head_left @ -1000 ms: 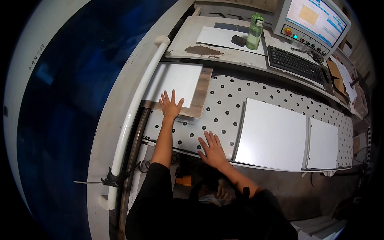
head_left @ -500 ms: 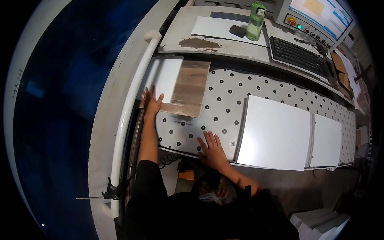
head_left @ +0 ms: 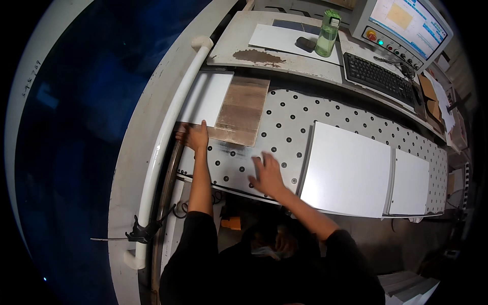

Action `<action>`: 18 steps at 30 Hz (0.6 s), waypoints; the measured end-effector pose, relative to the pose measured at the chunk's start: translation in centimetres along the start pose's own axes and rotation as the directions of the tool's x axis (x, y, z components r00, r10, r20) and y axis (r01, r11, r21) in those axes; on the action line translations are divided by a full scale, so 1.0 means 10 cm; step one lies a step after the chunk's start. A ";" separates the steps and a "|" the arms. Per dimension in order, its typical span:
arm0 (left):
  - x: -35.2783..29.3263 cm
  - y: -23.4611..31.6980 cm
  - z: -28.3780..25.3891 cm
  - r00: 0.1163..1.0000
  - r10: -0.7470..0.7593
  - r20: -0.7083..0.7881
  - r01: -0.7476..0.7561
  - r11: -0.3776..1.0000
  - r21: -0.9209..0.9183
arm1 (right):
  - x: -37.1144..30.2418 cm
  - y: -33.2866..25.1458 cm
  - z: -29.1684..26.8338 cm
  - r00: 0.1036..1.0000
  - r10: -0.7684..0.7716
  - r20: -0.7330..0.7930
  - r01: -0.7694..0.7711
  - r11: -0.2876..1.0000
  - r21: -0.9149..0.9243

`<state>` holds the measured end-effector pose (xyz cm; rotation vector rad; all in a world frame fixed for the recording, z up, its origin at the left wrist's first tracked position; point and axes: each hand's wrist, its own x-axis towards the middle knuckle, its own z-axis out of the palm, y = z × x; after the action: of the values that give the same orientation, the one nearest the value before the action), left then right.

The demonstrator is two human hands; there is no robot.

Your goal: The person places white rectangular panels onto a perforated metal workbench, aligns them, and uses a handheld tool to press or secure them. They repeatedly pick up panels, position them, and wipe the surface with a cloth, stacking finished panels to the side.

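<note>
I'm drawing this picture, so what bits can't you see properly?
In the head view:
White board by the left hand: left edge, hidden behind the white bar.
Brown board: one part, covered by that white board.
Monitor: top, cut off by the picture's upper edge.
Right hand: exact outline, blurred.

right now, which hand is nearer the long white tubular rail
Left hand: just right of the rail; the right hand is farther right, over the black-dotted grey table.

A black short-sleeved top (head_left: 269,279) is worn; the forearms (head_left: 202,183), left hand (head_left: 194,136) and right hand (head_left: 269,177) are bared.
</note>
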<state>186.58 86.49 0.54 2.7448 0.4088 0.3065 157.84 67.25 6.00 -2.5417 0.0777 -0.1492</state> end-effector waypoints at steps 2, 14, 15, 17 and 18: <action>-0.11 0.03 -0.05 0.998 0.037 0.048 -0.031 0.993 -0.112 | 0.34 0.08 -0.08 0.996 0.063 -0.063 -0.067 0.996 -0.056; -0.16 0.03 -0.11 0.991 0.116 0.061 -0.103 0.978 -0.183 | 0.99 0.57 0.09 0.991 -0.132 0.001 0.125 0.939 -0.320; -0.15 0.04 -0.11 0.992 0.106 0.072 -0.091 0.978 -0.186 | 0.98 0.54 0.10 0.992 -0.125 -0.031 0.111 0.949 -0.294; -0.18 0.02 -0.12 0.995 0.097 0.023 -0.091 0.979 -0.182 | 0.98 0.40 0.10 0.996 -0.071 -0.056 0.059 0.980 -0.193; -0.17 0.03 -0.12 0.994 0.109 0.011 -0.105 0.975 -0.195 | 1.06 0.34 0.12 0.992 -0.101 -0.075 0.088 0.984 -0.155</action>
<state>184.75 86.10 1.48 2.5805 0.2130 0.3253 168.44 64.20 4.02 -2.6918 0.0002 -0.2964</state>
